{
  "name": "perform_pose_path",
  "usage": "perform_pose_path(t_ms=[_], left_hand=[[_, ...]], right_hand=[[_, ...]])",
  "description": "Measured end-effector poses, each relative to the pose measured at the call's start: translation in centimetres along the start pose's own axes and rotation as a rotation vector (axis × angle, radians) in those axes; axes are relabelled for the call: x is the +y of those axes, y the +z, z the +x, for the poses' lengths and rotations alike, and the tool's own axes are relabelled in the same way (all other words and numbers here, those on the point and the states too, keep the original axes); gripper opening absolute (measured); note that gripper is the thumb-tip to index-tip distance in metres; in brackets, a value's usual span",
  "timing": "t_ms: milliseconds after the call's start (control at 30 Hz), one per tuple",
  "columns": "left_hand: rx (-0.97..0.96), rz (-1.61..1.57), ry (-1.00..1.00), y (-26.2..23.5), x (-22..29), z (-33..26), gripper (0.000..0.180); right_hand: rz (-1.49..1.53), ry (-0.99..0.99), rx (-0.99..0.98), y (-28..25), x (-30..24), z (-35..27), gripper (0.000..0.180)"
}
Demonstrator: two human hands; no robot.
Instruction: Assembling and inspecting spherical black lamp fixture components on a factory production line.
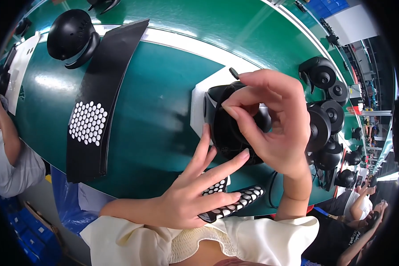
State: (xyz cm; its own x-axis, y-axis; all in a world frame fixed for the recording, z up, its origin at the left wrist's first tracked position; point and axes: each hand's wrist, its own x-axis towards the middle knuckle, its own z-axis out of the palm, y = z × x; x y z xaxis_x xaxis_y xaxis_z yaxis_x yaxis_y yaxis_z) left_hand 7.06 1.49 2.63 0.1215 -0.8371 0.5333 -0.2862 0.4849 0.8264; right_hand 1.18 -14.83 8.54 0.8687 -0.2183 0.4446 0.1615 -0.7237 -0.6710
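A black rounded housing [219, 122] stands on a white pad [198, 108] in front of me. My left hand [186, 193] reaches its index and middle fingertips to the housing's near side. Between its lower fingers it holds a black sheet with white round dots [235, 207]. Above the housing, my right hand [277, 119] is curled, thumb bent towards the fingers in a pinch. Whatever that pinch holds is too small or hidden to make out. A small dark disc [234, 73] shows at the right index fingertip.
Left on the green table [159, 111] lies a long black sheet stack [104, 75] bearing white dots [88, 122]. A round black appliance [71, 37] stands behind it. Several black units [326, 119] crowd the right side. Other people sit at both sides.
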Motion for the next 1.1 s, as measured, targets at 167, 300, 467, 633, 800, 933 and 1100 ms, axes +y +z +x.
perform_pose_path(t_ms=[167, 300, 467, 633, 800, 933, 1100], left_hand=[[-0.002, -0.002, -0.005, -0.1, -0.1, -0.1, 0.031], [0.02, -0.042, -0.038, 0.0, 0.3, 0.0, 0.033], [0.002, -0.01, -0.049, 0.1, 0.1, -0.5, 0.034], [-0.027, 0.012, -0.06, -0.5, 0.1, -0.2, 0.033], [-0.055, 0.017, -0.069, -0.9, 0.2, 0.3, 0.03], [0.061, 0.037, -0.092, -0.8, -0.2, -0.1, 0.029], [0.172, 0.129, -0.161, -0.7, 0.3, 0.5, 0.024]], right_hand=[[-0.195, -0.247, 0.061, 0.4, 0.1, -0.2, 0.036], [-0.499, -0.387, 0.06, 0.5, -0.6, -0.4, 0.034], [-0.876, -0.519, -0.01, 0.2, -0.9, -1.0, 0.03], [-0.227, -0.169, 0.014, -1.1, 0.6, -1.1, 0.032], [-0.636, -0.33, -0.121, -1.2, -0.2, -1.0, 0.029], [-0.066, -0.077, -0.156, -2.6, 0.5, -1.3, 0.065], [-0.11, 0.161, 0.257, -6.7, -0.9, -2.9, 0.011]])
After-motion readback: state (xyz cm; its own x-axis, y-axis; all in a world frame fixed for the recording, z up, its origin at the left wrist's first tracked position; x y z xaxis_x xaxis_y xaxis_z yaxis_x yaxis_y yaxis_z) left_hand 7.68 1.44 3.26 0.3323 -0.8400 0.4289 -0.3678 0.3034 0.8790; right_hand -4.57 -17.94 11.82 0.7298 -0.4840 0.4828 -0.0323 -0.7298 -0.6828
